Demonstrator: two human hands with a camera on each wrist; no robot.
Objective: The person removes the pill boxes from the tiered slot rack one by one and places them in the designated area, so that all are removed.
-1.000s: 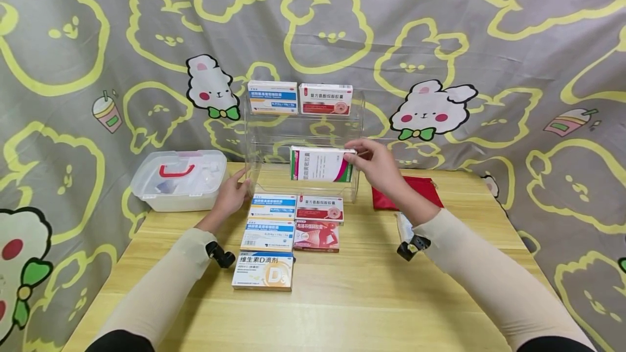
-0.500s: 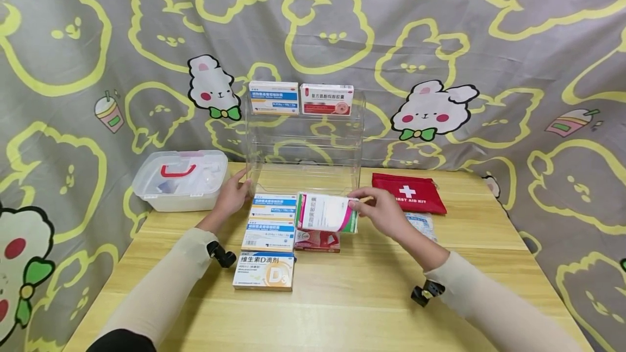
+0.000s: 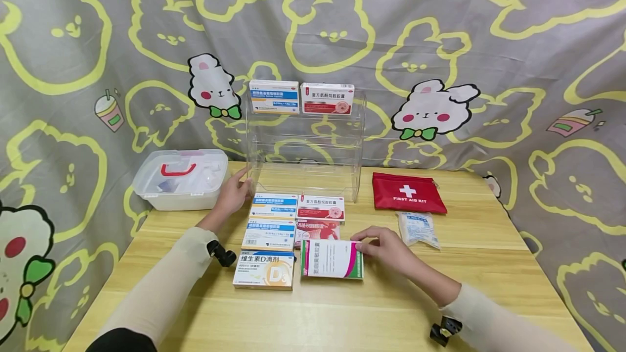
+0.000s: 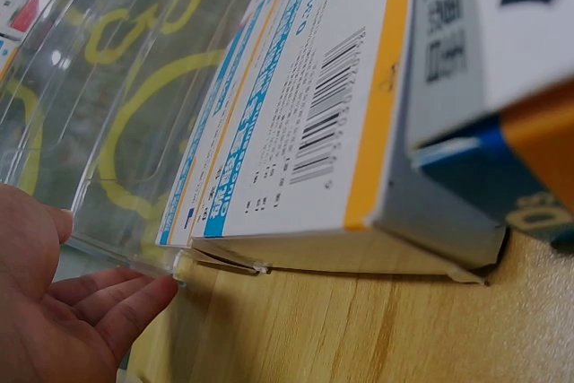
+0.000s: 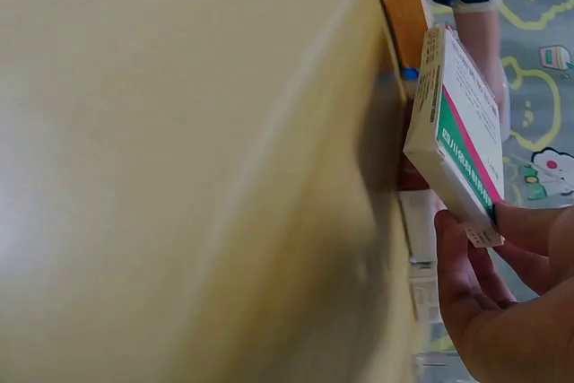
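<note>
My right hand (image 3: 386, 249) pinches a white, green and magenta medicine box (image 3: 330, 258) by its right end, low over the table. In the right wrist view the thumb is on one face of this box (image 5: 462, 123), fingers on the other. My left hand (image 3: 233, 194) touches the left side of a clear acrylic display rack (image 3: 305, 178), its fingers (image 4: 117, 307) fairly straight at the lower corner. Left of the held box lies a vitamin D drops box (image 3: 264, 271). Just behind it is a red and pink medicine box (image 3: 318, 230), partly covered in this view.
Blue-white boxes (image 3: 268, 234) and a red-white box (image 3: 320, 209) lie before the rack. Its top tier bears a blue-white box (image 3: 274, 98) and a red-white box (image 3: 326, 99). A lidded plastic case (image 3: 181, 181) stands left; a red first aid pouch (image 3: 408, 193) and plastic packet (image 3: 418, 228) lie right.
My right hand has brought the green and magenta box from the rack's lower part down and toward me, in front of the red and pink box. My left hand stays at the rack.
</note>
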